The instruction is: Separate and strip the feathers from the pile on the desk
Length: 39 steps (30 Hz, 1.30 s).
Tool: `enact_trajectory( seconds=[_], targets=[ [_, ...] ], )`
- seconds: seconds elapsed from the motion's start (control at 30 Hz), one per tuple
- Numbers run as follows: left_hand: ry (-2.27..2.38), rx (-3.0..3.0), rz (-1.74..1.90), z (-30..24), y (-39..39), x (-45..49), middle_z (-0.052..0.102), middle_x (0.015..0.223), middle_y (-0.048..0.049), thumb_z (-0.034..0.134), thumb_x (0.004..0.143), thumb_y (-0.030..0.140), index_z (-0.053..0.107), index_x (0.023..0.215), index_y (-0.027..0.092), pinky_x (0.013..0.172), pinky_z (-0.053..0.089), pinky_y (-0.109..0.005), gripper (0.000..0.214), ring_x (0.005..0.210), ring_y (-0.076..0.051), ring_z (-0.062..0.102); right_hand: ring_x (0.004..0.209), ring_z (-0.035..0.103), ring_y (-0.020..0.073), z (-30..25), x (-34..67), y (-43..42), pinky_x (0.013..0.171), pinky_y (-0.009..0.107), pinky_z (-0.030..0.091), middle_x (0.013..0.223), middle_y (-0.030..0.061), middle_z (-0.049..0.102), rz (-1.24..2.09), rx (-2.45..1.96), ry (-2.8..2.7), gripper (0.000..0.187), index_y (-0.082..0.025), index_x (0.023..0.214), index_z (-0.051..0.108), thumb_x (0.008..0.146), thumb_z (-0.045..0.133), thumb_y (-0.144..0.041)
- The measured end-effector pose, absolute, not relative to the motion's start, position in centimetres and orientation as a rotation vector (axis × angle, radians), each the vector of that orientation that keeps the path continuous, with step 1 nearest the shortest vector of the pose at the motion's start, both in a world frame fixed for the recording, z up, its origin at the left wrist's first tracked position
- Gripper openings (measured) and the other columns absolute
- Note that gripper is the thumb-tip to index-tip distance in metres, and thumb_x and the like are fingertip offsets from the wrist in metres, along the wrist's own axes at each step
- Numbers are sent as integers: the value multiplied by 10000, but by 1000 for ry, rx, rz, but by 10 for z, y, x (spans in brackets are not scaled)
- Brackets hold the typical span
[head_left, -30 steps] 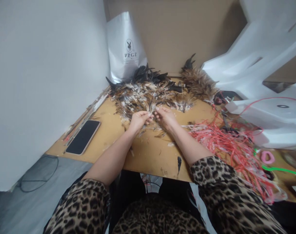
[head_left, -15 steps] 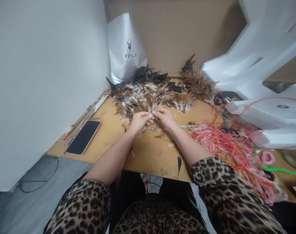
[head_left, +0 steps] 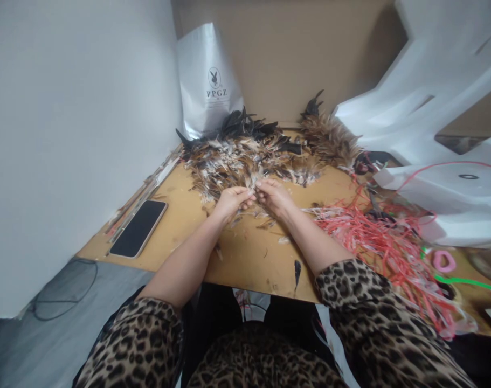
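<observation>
My left hand [head_left: 234,202] and my right hand [head_left: 274,195] are close together over the table, fingertips nearly meeting. Both are closed in a pinch on a small, pale brownish feather [head_left: 253,178] that points up between them. Just beyond lies a heap of loose feathers [head_left: 229,161], brown and white in front and black at the back. Which part of the feather each hand grips is hard to see, as the fingers cover its lower end.
A phone [head_left: 139,228] lies at left. Behind stand a white bag [head_left: 208,81] and a bundle of brown feathers [head_left: 330,134]. To the right are tangled red and clear strips [head_left: 374,237], scissors [head_left: 377,207], a pink ring [head_left: 444,261] and white foam sheeting [head_left: 423,108].
The fingertips of my right hand have moved slightly away from the left. More of the pale feather shows between the hands.
</observation>
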<state>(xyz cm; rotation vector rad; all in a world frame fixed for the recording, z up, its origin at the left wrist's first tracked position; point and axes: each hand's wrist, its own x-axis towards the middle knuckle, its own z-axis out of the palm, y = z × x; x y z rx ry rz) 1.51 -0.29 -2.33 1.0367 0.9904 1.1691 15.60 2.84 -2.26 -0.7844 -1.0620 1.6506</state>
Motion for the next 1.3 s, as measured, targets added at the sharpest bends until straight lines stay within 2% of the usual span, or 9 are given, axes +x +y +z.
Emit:
enact_trajectory(
  seconds=[0.3,0.47,0.63,0.9,1.03,1.17,1.3],
  targets=[
    [912,852,1217,-23,1,11,639,666,-48,691,654,193,624,730,74,430,386,-116,157,494,-33,536,454,389,33,-15,164,32,394,162,236,566,-60,486,1659,-695,-877,267,-170,661,529,557,741,-294],
    [806,685,1211,-19,1,9,671,765,-77,616,725,129,619,784,84,457,421,-107,75,579,-59,602,455,399,43,-15,162,30,401,165,255,511,-60,463,1586,-696,-952,254,-171,646,544,567,743,-307],
    [701,612,1070,-17,-4,10,674,834,-83,571,752,90,623,824,92,453,434,-89,88,616,-65,619,472,433,46,-17,157,27,425,170,283,517,-61,477,1614,-646,-1008,243,-183,649,553,578,740,-321],
    [648,506,1071,-11,-7,12,633,689,-28,534,762,45,616,744,90,433,396,-47,96,533,-8,559,504,465,52,-24,152,26,449,174,307,544,-51,517,1589,-661,-1060,208,-188,698,592,615,717,-331],
    [777,692,1290,-12,-3,13,640,686,-34,624,704,99,617,720,82,487,424,-91,24,542,-21,555,461,416,35,-21,152,26,398,165,259,602,-49,535,1615,-757,-932,277,-182,724,575,591,724,-374],
    [936,916,1455,-13,-2,14,664,729,-46,678,663,214,622,727,105,532,434,-143,138,569,-46,567,421,365,23,-14,150,21,367,163,216,563,-52,510,1675,-860,-907,344,-161,632,520,545,738,-413],
    [1038,1106,1432,-12,-5,18,665,698,-53,691,639,272,619,686,111,524,432,-183,182,555,-75,572,425,367,32,-10,147,17,371,168,228,537,-37,531,1701,-884,-994,339,-154,643,551,540,730,-423]
  ],
)
